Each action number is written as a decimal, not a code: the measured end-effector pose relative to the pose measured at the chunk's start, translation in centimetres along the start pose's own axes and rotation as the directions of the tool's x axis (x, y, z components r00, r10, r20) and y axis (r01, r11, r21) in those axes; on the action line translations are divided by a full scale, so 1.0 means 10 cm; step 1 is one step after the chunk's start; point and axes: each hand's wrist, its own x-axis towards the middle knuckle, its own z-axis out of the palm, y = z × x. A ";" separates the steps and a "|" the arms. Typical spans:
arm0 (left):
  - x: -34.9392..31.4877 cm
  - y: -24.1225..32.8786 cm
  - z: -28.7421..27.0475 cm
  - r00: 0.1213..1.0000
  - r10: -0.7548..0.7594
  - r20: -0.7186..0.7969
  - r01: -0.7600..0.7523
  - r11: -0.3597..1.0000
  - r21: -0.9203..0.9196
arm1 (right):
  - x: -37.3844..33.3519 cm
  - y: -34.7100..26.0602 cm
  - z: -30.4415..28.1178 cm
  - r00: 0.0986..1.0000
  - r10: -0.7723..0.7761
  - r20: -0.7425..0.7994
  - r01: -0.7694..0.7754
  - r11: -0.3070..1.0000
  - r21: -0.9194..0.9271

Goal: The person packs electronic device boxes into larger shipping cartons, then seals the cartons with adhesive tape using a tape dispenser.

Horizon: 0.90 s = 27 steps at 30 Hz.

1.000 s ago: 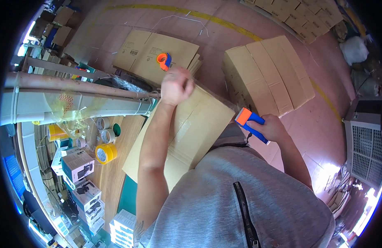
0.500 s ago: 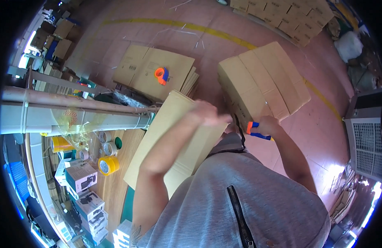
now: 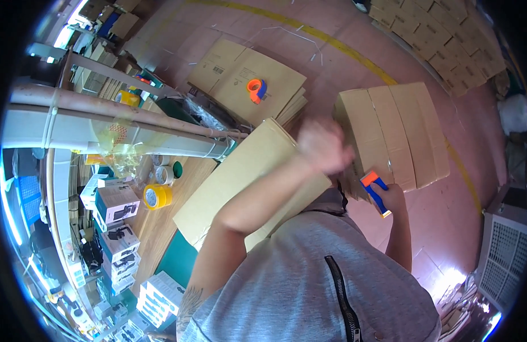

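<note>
My right hand point(image 3: 394, 199) grips a blue and orange tape dispenser point(image 3: 377, 194), held upright beside the near lower corner of a closed cardboard box point(image 3: 397, 137). Smeared by motion, my left hand point(image 3: 325, 145) passes at the box's left side; whether it touches the box cannot be made out, and its fingers are blurred. Under my left forearm a brown cardboard box point(image 3: 246, 165) lies on the wooden tabletop. A second tape dispenser point(image 3: 256, 91), orange and blue, rests on a stack of flattened cartons point(image 3: 235, 68) farther off.
On the wooden table point(image 3: 178, 196) at left stand yellow tape rolls point(image 3: 158, 196), white rolls and small printed product boxes point(image 3: 118, 202). A pale rail point(image 3: 115, 139) crosses above them. Many cartons point(image 3: 440, 40) are stacked at the far right, and a grey grille unit point(image 3: 508, 245) stands at right.
My left hand has swung right, off the brown box to the closed box's side. My right hand has turned the tape dispenser more upright. The whole view has shifted.
</note>
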 end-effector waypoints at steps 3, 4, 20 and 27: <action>0.10 -1.31 -0.10 0.780 -0.487 0.394 0.497 0.864 0.084 | 0.13 0.07 0.14 0.984 -0.127 -0.129 0.128 0.992 0.002; 0.05 -1.67 -0.03 0.707 -0.391 0.589 0.576 0.802 -0.158 | 0.19 0.04 0.24 0.958 -0.164 -0.237 0.210 0.960 0.184; -4.66 -0.96 0.41 -0.324 -0.845 -0.425 0.811 -0.017 -0.585 | 0.60 -1.96 1.27 0.935 -0.327 -0.140 0.251 0.327 0.911; -4.33 -0.39 0.60 0.107 -0.947 0.303 -0.112 -0.314 -0.943 | 0.86 -2.25 1.26 0.903 -0.352 -0.247 0.398 0.466 0.790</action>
